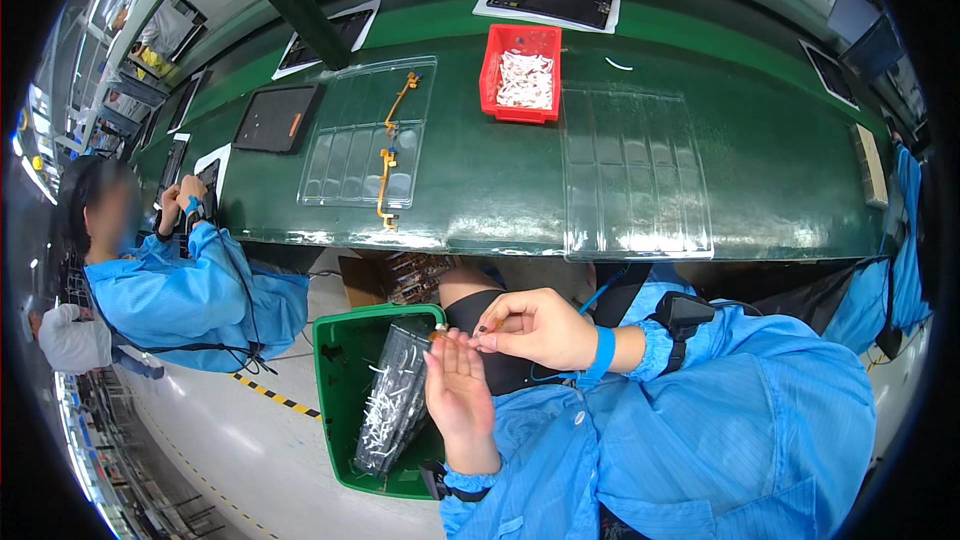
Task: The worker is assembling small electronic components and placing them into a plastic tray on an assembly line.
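Evidently, the step in hand is fine 2-handed work on a small orange piece (437, 334) at the left hand's fingertips, just below the frame's centre, above a green bin (330, 390). The left hand (462, 395) lies palm up, fingers extended, while the right hand (540, 330) narrows to a pinch, its contents too small to tell. Presumably, the next move calls for a light, steady grip, the left palm kept still.

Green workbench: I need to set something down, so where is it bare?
Bare between the left clear tray and right clear tray, this side of the red bin; also between right clear tray and beige block. Crowded at left: orange flex cables, black tray.
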`<state>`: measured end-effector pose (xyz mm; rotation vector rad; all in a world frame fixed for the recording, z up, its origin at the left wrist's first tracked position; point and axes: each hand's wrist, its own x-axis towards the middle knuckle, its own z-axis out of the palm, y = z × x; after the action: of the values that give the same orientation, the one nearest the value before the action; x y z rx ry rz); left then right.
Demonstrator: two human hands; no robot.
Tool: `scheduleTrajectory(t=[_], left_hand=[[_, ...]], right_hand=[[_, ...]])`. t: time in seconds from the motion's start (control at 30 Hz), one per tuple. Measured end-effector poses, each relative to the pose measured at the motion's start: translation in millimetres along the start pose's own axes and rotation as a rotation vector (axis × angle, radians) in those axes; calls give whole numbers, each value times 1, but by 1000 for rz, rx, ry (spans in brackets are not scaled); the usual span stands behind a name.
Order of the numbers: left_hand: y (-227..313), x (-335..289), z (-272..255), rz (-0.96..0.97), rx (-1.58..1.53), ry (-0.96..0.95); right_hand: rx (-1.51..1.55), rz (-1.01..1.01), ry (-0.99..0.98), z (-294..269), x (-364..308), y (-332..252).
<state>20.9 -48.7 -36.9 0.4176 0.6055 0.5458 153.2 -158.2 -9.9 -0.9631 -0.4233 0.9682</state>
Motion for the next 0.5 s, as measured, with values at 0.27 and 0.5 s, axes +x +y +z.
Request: scheduleTrajectory(t=[0.27,0.5], left_hand=[[65,54,29,-7,334,-83],[170,153,69,-11,859,-331]], right_hand=[[-32,-100,20,7,22,2],[-505,-231,-51,31,74,14]])
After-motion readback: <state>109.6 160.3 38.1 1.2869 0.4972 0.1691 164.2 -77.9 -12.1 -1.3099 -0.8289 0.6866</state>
